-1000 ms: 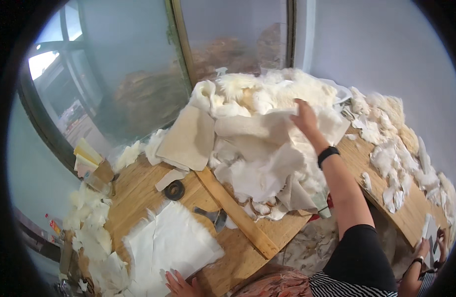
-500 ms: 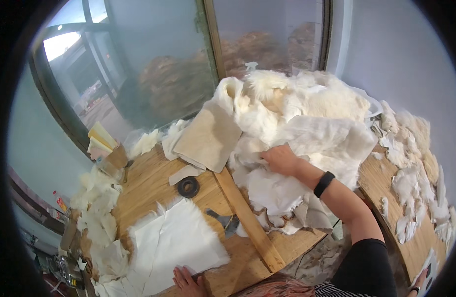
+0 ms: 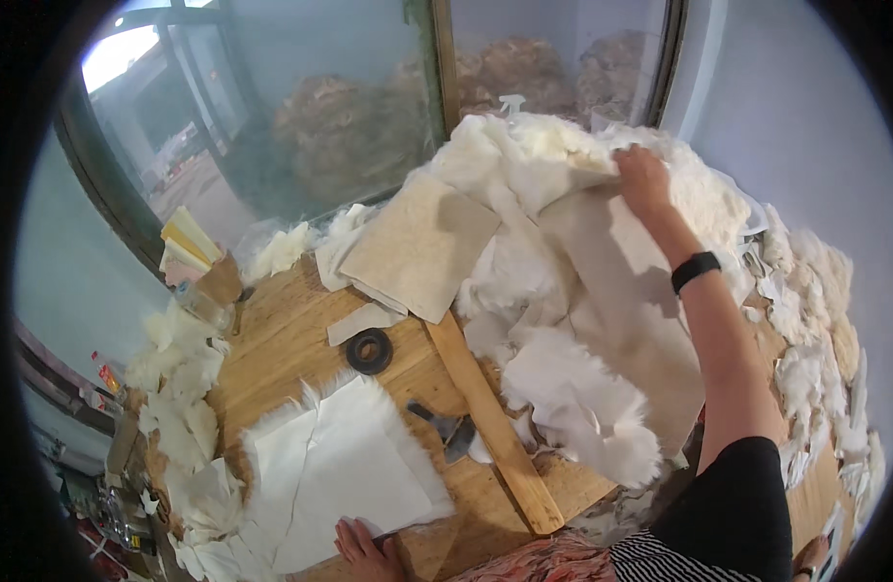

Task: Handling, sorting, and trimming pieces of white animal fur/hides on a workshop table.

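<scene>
My right hand is closed on the upper edge of a large white fur pelt, whose smooth beige hide side faces up over the back of the pile. Below it, a smaller tuft of white fur hangs over the table's edge. Near the front, my left hand lies with fingers extended on the lower edge of a squarish white fur-edged piece, hide side up, with a line across it. A folded beige hide rests left of the pelt.
A wooden batten crosses the table beside a dark metal-looking tool. A roll of black tape lies beyond the white piece. Fur scraps line the left edge; more scraps cover a board at right. Glass panes stand behind.
My right hand has moved up and away, lifting the pelt's edge and folding it back, so its beige hide side now shows. My left hand stays on the white piece.
</scene>
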`<state>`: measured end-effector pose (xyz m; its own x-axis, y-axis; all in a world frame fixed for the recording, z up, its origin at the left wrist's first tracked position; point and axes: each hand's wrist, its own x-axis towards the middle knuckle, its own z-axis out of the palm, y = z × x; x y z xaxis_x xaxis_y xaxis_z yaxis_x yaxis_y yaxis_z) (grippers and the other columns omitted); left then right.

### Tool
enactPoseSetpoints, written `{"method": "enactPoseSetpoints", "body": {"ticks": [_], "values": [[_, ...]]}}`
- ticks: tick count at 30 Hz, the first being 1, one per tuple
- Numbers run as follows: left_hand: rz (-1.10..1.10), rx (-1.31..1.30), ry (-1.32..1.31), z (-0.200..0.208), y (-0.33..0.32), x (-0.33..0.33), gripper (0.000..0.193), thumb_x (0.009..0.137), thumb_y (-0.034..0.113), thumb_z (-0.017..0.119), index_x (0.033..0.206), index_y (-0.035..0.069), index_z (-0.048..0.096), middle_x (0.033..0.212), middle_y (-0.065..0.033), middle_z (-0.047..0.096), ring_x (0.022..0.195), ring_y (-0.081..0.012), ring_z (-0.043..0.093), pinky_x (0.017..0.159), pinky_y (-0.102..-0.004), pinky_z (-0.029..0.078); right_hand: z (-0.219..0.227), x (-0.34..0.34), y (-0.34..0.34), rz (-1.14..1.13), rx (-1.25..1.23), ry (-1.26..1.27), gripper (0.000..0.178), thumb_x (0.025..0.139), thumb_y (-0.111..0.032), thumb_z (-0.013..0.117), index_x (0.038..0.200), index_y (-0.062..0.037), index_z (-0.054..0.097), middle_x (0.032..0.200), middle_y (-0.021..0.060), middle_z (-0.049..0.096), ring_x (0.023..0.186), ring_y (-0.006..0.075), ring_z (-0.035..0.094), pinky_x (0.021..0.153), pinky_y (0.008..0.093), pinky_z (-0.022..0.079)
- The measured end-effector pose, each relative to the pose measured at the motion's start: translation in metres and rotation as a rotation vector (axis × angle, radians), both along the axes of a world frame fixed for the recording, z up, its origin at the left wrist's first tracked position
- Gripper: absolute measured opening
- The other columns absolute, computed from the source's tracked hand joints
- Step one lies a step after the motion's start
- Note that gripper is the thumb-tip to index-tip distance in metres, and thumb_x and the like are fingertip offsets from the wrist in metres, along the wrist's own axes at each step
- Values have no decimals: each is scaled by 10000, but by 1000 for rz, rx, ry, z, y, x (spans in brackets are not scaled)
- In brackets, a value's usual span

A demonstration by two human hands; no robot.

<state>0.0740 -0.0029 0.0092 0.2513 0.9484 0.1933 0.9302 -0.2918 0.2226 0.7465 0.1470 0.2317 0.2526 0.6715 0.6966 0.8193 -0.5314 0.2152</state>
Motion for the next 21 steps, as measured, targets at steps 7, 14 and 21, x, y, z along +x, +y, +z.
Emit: {"method": "enactPoseSetpoints", "body": {"ticks": [7, 14, 21], "values": [[21, -16, -17, -9, -2, -11, 670, 855, 294, 617, 1406, -21, 401, 1494, -273, 329, 1391, -443, 304, 1143, -596, 200, -41, -114, 70, 586, -316, 323, 294, 725, 36, 578, 990, -30, 685, 990, 132, 676, 980, 294, 646, 868, 346, 508], [-19, 11, -58, 1, -2, -6, 656, 896, 286, 634, 1431, -13, 400, 1475, -312, 342, 1339, -491, 340, 1104, -584, 276, -53, -126, 136, 563, -333, 1118, 329, 757, -82, 609, 1053, 50, 666, 873, 155, 702, 874, 220, 674, 753, 347, 538], [20, 13, -67, 1, -2, -5, 669, 872, 283, 655, 1427, 1, 411, 1467, -290, 371, 1334, -478, 360, 1096, -582, 290, -89, -140, 213, 317, 381, 327, 694, 742, -118, 710, 1351, -2, 398, 1226, 223, 589, 1172, 441, 527, 978, 474, 460]]}}
